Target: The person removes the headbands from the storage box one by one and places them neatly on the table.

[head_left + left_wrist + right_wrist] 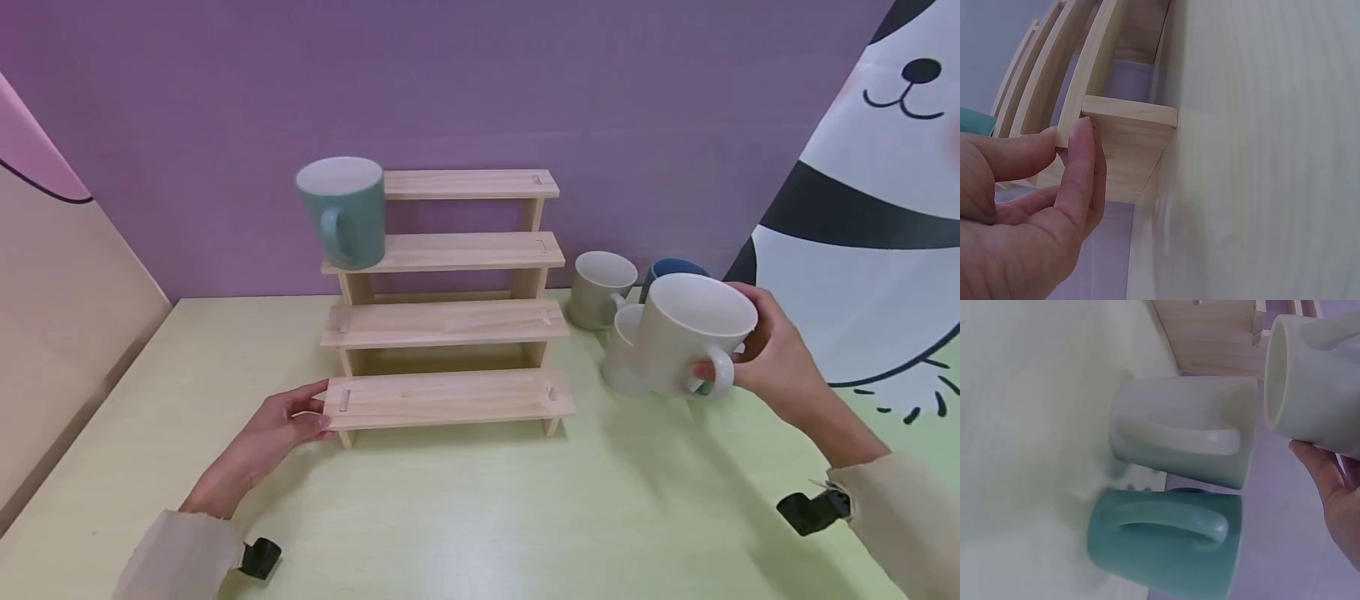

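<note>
A white mug (686, 333) is held up off the table by my right hand (780, 367), its fingers at the side near the handle. In the right wrist view, the raised mug (1329, 381) hangs above a standing white mug (1179, 425) and a teal mug (1166, 540). My left hand (281, 421) pinches the left end of the lowest board of a four-step wooden rack (450, 400). The left wrist view shows thumb and fingers around that board end (1091, 81). Another teal mug (345, 217) stands upright at the left of the second step from the top.
Right of the rack stand a grey-white mug (600, 292), a blue mug (675, 267) partly hidden, and a white mug (622, 358) half covered by the held one. A purple wall (465, 83) rises behind the pale table (450, 517). A panda picture (862, 225) is at right.
</note>
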Tool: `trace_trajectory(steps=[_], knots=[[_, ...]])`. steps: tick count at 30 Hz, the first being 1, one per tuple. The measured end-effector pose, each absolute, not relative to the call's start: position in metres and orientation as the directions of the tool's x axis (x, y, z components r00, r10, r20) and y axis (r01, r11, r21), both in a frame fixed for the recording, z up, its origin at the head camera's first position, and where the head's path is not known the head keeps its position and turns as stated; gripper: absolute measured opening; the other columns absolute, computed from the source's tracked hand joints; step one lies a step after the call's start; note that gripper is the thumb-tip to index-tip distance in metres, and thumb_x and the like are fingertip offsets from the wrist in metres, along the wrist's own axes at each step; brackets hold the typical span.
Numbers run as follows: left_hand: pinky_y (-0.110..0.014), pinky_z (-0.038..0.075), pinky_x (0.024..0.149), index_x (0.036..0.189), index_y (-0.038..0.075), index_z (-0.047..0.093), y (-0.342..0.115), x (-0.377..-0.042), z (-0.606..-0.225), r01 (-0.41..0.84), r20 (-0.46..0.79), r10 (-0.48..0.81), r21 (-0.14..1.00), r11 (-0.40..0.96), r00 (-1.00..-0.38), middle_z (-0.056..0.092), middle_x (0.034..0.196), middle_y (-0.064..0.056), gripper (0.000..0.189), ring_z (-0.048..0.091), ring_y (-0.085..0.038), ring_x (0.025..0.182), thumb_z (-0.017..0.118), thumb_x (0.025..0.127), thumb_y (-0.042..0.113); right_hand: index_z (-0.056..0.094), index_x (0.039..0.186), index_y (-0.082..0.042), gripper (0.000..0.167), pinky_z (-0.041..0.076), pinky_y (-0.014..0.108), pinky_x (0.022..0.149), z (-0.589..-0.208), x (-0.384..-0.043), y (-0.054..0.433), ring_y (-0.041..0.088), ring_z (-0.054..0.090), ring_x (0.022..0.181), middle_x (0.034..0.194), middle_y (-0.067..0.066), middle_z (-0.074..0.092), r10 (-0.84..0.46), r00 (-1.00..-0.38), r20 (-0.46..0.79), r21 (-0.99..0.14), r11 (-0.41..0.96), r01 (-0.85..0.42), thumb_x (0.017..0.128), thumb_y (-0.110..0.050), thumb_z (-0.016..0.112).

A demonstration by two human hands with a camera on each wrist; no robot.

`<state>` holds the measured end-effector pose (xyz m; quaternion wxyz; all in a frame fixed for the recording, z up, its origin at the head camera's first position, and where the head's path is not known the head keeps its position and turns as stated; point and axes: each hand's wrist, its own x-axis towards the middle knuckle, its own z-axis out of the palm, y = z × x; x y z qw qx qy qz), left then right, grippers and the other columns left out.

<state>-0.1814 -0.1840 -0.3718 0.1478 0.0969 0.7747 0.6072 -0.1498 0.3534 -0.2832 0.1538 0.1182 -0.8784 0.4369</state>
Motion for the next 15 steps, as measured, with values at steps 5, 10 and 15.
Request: trace_trajectory(steps=[5, 10, 15], knots=[[-0.025, 0.057, 0.085, 0.147, -0.011, 0.019, -0.186, -0.180, -0.374, -0.014, -0.097, 0.341, 0.972, 0.236, -0.935, 0.043, 0.119, -0.027, 0.061, 0.057, -0.018, 0.096, 0.047, 0.092, -0.006, 0.026, 0.145, -0.023, 0.093, 0.051, 0.007, 0.076, -0.294, -0.144, 0.356, -0.002, 0.051, 0.102, 0.124, -0.016, 0.043, -0.087, -0.930, 0.358, -0.750, 0.566, -0.342, 0.072, 0.012, 0.073], [-0.024, 0.057, 0.084, 0.147, -0.010, 0.020, -0.185, -0.181, -0.373, -0.005, -0.092, 0.340, 0.969, 0.249, -0.936, 0.043, 0.119, -0.026, 0.061, 0.057, -0.018, 0.096, 0.048, 0.093, -0.005, 0.028, 0.144, -0.021, 0.094, 0.053, 0.010, 0.075, -0.301, -0.135, 0.360, 0.000, 0.053, 0.100, 0.124, -0.013, 0.045, -0.103, -0.929, 0.355, -0.770, 0.532, -0.353, 0.070, 0.016, 0.073], [-0.024, 0.057, 0.084, 0.147, -0.009, 0.020, -0.183, -0.182, -0.373, -0.015, -0.104, 0.338, 0.966, 0.256, -0.935, 0.043, 0.119, -0.026, 0.062, 0.057, -0.019, 0.096, 0.048, 0.093, -0.005, 0.030, 0.144, -0.018, 0.097, 0.052, 0.010, 0.075, -0.311, -0.125, 0.366, 0.002, 0.054, 0.101, 0.125, -0.010, 0.047, -0.132, -0.923, 0.361, -0.815, 0.437, -0.381, 0.065, 0.020, 0.074]])
